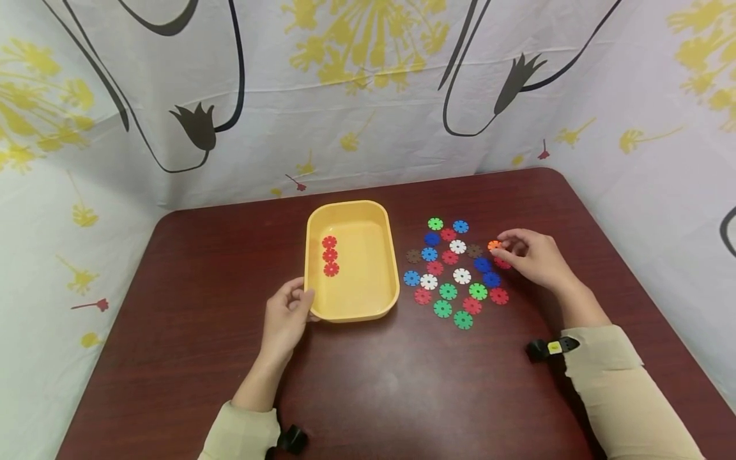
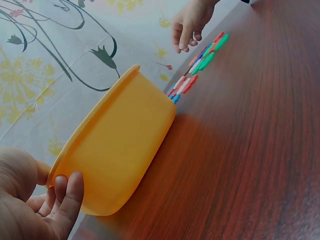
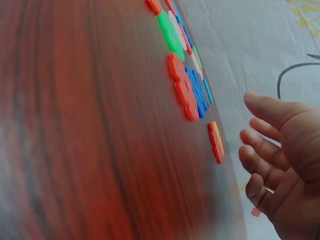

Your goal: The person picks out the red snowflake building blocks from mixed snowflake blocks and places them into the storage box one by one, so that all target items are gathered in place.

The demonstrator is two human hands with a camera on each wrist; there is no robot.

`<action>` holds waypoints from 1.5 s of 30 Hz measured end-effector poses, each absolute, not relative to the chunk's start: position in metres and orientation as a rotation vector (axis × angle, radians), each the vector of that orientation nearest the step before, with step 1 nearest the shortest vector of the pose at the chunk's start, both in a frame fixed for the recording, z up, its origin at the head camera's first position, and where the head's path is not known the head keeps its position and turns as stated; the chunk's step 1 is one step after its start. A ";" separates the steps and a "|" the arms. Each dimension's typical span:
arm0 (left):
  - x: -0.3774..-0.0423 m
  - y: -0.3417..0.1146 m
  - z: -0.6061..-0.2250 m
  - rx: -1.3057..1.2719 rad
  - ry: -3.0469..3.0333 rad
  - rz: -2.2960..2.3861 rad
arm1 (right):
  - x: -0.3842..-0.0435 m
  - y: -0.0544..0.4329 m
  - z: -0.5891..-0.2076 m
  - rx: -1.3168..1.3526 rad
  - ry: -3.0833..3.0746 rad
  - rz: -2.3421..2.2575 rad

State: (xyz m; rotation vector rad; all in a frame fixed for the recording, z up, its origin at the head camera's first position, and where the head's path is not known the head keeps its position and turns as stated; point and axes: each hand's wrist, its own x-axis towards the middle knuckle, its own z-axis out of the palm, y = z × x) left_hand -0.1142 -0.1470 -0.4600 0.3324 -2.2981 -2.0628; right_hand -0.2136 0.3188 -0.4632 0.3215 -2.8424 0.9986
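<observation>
My left hand (image 1: 285, 322) holds a yellow plastic tray (image 1: 365, 262) by its near left corner, thumb on the rim and fingers under it. Three red notched discs (image 1: 330, 255) lie in a column inside, toward the left wall. Over on the right, my right hand (image 1: 539, 260) hovers at the edge of a spread of flat discs, close by an orange disc (image 1: 493, 245) and a red disc (image 1: 502, 263). Its thumb and fingers stand apart with nothing between them in the right wrist view, where the red disc (image 3: 216, 142) lies below on the table.
Several more discs lie flat right of the tray, among them green (image 1: 463, 320), white (image 1: 462, 276), blue (image 1: 411, 278) and brown (image 1: 414, 256). The dark wooden table (image 1: 368, 390) ends at a patterned cloth (image 1: 368, 140) behind and on both sides.
</observation>
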 end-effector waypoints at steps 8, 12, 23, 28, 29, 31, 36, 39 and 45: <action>-0.114 -0.147 -0.461 0.329 -2.291 -2.061 | -0.212 0.328 -0.466 0.298 -2.953 0.936; -0.114 -0.147 -0.462 0.324 -2.283 -2.062 | -0.212 0.331 -0.467 0.303 -2.987 0.925; -0.114 -0.147 -0.462 0.312 -2.280 -2.065 | -0.212 0.334 -0.466 0.321 -3.064 0.920; -0.115 -0.147 -0.461 0.314 -2.286 -2.064 | -0.213 0.335 -0.464 0.358 -3.102 0.958; -0.115 -0.147 -0.461 0.315 -2.287 -2.064 | -0.213 0.335 -0.464 0.358 -3.106 0.973; -0.114 -0.146 -0.461 0.315 -2.286 -2.067 | -0.213 0.335 -0.464 0.353 -3.109 0.999; -0.114 -0.146 -0.460 0.310 -2.286 -2.063 | -0.212 0.337 -0.464 0.357 -3.085 1.037; -0.114 -0.146 -0.459 0.308 -2.287 -2.059 | -0.211 0.339 -0.464 0.405 -3.078 1.016; -0.114 -0.146 -0.460 0.309 -2.288 -2.060 | -0.210 0.341 -0.464 0.431 -3.101 1.001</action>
